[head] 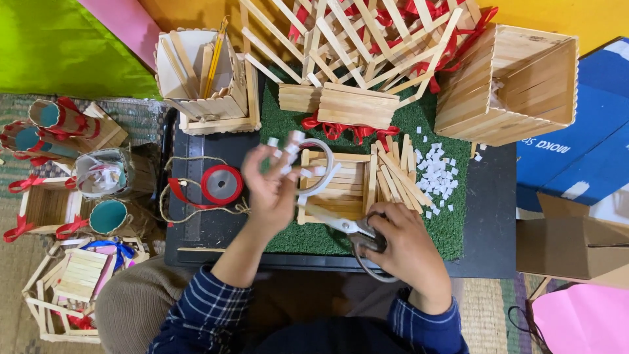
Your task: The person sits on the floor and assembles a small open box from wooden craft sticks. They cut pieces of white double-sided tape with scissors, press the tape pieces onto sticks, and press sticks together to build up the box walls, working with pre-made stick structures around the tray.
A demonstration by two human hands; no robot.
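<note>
A black mat [216, 229] with a patch of green grass cloth [452, 229] fills the middle of the frame. In the lower middle, the right hand [406, 246] is closed around the handles of the scissors [347, 227]. The blades point left. Just left of it, the left hand [275, 187] is spread open, with small white sticky bits on its fingertips [293, 139]. Under it lies a flat stick frame [337, 187]. A red ribbon roll [221, 184] sits to the left, and small white squares [436, 174] lie to the right.
</note>
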